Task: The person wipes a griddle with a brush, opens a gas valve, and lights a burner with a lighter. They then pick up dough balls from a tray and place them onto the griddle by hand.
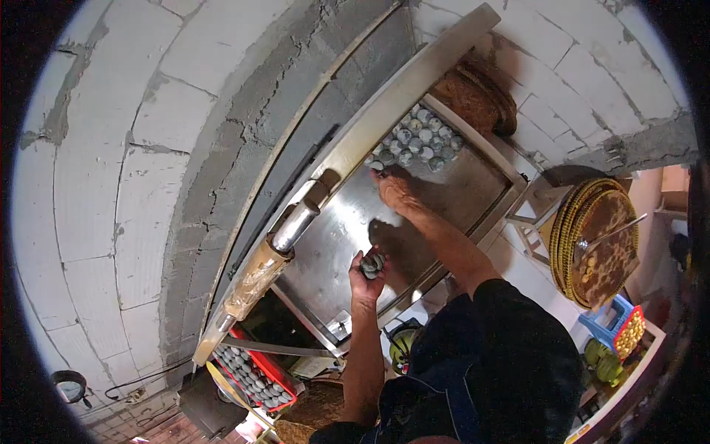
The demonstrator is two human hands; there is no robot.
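My left hand (366, 280) is cupped palm-up over the near part of the metal tray (325, 240), its fingers curled round several grey, egg-sized balls (372, 264). Farther up, my right hand (396, 191) reaches across the tray to the near corner of a packed group of shiny grey-white balls (425, 137). Its fingertips are closed at a single grey ball (377, 166) at the edge of that group. Bright light reflects off the bare metal between the two hands.
A metal frame bar (414, 78) runs along the tray's far-left side, with a tape-wrapped roller (255, 281). A red crate (277, 362) of grey oval pieces stands lower left. Stacked yellow-rimmed baskets (569, 244) and a blue stool-like item (605, 320) are at right.
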